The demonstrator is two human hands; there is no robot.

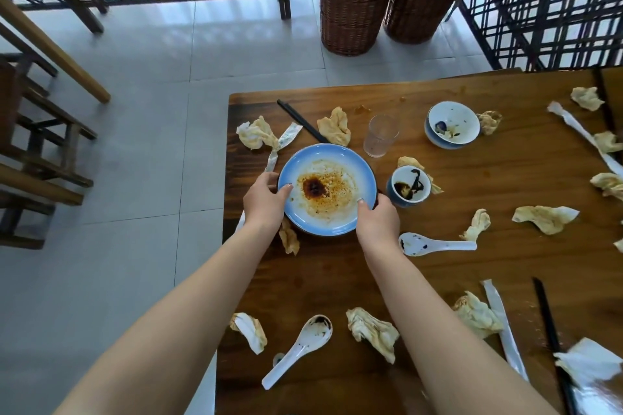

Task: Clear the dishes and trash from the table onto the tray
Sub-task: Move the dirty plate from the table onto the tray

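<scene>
A blue-rimmed plate (333,158) smeared with brown sauce sits near the left edge of the wooden table (505,185). My left hand (264,202) grips its left rim, thumb on top. My right hand (379,219) grips its near right rim, thumb on the plate. Around it lie a clear plastic cup (381,135), a small cup with dark dregs (409,187), stacked blue-and-white bowls (451,125), two white spoons (435,244) (298,347), black chopsticks (301,121) and several crumpled stained napkins (372,332). No tray is in view.
More napkins (544,217), paper chopstick sleeves (505,333) and another black chopstick pair (553,347) lie over the right side of the table. Wooden chairs (37,145) stand at left on the tiled floor. Two wicker baskets (357,0) and lattice screens stand behind.
</scene>
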